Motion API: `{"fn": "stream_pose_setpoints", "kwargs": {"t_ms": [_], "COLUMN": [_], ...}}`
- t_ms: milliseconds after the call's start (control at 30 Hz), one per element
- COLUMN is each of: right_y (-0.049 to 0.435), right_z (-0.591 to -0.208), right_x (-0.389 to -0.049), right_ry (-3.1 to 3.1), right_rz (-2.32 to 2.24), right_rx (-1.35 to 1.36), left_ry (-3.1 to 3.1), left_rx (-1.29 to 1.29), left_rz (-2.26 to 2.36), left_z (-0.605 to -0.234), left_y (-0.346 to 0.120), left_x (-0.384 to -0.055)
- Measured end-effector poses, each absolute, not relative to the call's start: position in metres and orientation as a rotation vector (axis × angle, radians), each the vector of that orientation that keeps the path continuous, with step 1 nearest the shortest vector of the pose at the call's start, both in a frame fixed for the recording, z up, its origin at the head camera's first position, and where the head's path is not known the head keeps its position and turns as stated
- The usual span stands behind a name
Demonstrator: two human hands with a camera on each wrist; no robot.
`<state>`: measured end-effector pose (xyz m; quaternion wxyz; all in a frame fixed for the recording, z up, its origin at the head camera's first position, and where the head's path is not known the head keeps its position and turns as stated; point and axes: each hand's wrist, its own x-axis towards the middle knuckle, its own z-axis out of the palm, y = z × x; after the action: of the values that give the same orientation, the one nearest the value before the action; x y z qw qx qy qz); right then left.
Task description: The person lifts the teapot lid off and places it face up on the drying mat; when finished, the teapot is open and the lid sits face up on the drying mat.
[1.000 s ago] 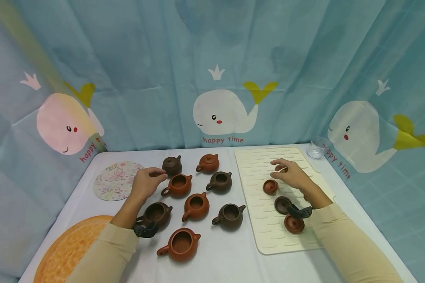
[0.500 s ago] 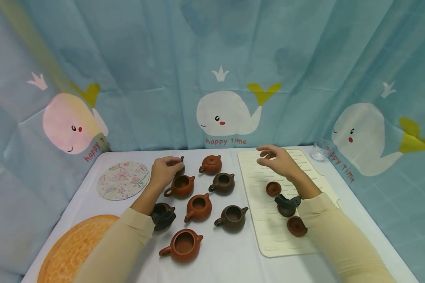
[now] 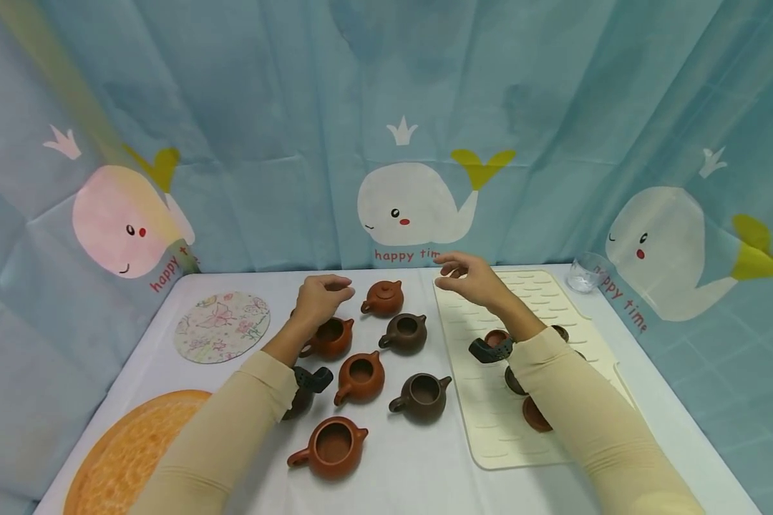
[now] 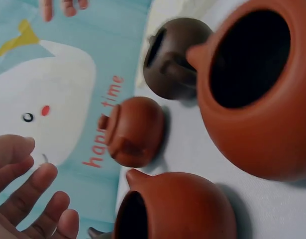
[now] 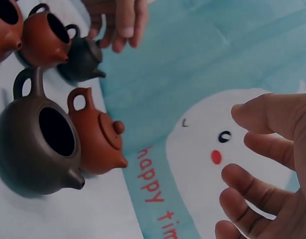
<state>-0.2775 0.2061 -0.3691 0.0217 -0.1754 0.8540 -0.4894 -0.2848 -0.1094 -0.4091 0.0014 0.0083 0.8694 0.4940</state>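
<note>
My left hand hovers with loosely bent fingers and nothing in them, left of a lidded reddish-brown teapot. Under it is an open reddish-brown teapot; a dark lidded teapot, mostly hidden in the head view, shows in the right wrist view. Bare fingers also show on my right hand, held in the air at the far left corner of the cream mat, right of the lidded reddish-brown teapot. Just in front of that teapot stands a dark lidless teapot.
Nearer stand more lidless teapots: a reddish one, a dark one and a large reddish one. Loose lids lie on the cream mat. A clear glass, floral disc and orange round mat flank them.
My left hand has moved right, past the dark lidded teapot toward the lidded reddish one. My right hand has come left and farther back, from over the lids to the mat's far corner.
</note>
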Motion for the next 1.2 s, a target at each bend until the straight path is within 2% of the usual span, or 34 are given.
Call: {"fn": "stream_pose_setpoints", "kwargs": {"t_ms": [400,767,1200], "right_y": [0.162,0.13,0.115], "right_z": [-0.377,-0.401,-0.41], "right_x": [-0.306,-0.324,-0.334], "right_ry": [2.618,2.606,2.581], "right_rz": [-1.453,-1.431,-1.436], "right_rx": [-0.626,-0.503,-0.453], "left_ry": [2.743,2.693,2.658], "left_rx": [0.08,0.106,0.089], "left_rz": [1.455,1.427,1.446], "left_z": [-0.424,-0.43,-0.434], "left_y": [-0.098,-0.093,-0.093], "left_x": [-0.304,-0.308,-0.314]}}
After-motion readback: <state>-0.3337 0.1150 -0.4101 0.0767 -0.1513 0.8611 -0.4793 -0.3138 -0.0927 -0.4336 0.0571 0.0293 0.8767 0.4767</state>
